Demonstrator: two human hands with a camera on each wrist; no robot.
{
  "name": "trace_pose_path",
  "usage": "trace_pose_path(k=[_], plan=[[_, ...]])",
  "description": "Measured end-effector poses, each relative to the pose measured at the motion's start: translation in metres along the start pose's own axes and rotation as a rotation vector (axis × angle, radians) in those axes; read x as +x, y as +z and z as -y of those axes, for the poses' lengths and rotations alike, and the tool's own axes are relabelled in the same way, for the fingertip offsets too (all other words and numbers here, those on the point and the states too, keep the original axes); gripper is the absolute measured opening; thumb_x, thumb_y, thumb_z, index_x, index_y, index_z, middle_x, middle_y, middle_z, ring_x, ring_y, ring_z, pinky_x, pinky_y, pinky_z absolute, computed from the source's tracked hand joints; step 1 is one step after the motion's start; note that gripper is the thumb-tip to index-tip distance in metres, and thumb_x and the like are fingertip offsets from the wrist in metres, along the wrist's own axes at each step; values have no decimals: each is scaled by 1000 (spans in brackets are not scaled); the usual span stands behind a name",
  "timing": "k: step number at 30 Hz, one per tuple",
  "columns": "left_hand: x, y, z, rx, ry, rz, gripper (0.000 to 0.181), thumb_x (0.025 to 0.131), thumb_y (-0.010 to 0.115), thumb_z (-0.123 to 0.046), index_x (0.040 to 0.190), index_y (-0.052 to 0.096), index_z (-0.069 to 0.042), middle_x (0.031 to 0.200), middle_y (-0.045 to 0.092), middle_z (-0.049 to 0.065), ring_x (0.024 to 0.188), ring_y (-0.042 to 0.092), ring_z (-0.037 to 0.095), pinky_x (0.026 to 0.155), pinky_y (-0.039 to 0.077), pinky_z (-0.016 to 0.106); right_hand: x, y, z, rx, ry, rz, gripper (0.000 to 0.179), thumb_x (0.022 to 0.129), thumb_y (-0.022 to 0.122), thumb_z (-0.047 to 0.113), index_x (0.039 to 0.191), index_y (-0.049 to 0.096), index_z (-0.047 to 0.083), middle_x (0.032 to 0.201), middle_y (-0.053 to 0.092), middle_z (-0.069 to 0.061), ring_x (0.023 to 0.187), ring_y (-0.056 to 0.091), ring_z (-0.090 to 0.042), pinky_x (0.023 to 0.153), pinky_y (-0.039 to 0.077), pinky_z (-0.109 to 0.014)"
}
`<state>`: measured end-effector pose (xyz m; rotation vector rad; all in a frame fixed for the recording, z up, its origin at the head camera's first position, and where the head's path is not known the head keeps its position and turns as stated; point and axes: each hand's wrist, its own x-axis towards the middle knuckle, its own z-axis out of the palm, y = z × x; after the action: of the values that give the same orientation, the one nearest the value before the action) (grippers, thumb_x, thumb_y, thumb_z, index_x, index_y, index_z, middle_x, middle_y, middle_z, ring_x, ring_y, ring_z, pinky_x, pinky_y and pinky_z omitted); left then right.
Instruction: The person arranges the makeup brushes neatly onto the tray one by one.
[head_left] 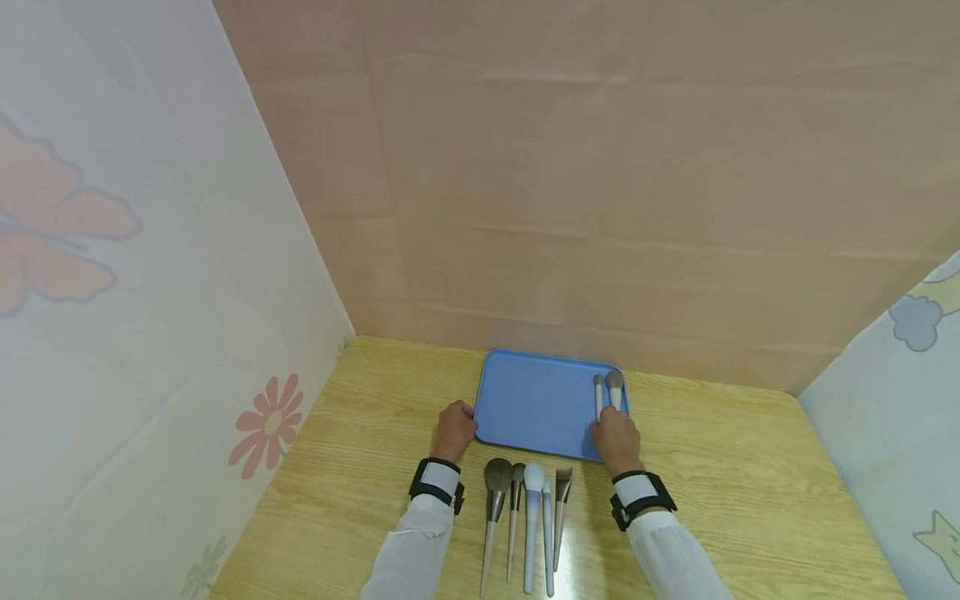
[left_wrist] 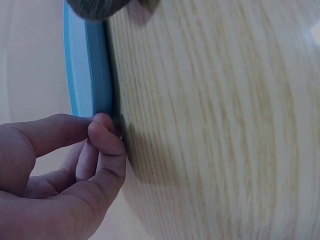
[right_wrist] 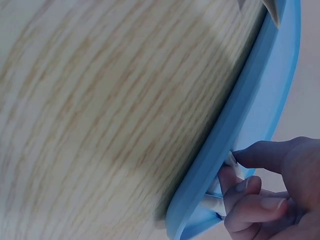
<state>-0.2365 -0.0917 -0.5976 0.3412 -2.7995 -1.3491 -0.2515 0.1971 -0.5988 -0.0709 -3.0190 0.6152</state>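
A blue tray [head_left: 536, 400] lies near the back of the table. My left hand [head_left: 454, 430] is at its near left corner, thumb and curled fingers pinching the rim, as the left wrist view shows. Over the tray's right end is my right hand [head_left: 618, 440]. Its thumb and index finger pinch the pale handle of a makeup brush [right_wrist: 231, 161]. Two brushes lie side by side there, a small-headed one [head_left: 598, 393] and a fuller-headed one [head_left: 615, 382], bristles pointing away from me. A second pale handle [right_wrist: 212, 202] shows beneath the other fingers. The handle ends are partly hidden.
Several makeup brushes lie in a row in front of the tray, among them a large dark one [head_left: 497, 479], a white-headed one [head_left: 533, 483] and a flat one [head_left: 562, 483]. A cloth-like wall [head_left: 600, 208] stands behind the wooden table [head_left: 712, 467].
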Motion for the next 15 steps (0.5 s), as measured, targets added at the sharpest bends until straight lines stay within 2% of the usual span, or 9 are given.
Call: trace_pose_path(k=[15], plan=[[-4,-4,-7,-23,-37,22,16,82,63,8,98,68,8,91,70,20,81,67,29,65,54,37,0,-3,2,-13,4,45,19,88,61,7,73,55,-3,63,59,-17,53,56,-26,44,44,-41]])
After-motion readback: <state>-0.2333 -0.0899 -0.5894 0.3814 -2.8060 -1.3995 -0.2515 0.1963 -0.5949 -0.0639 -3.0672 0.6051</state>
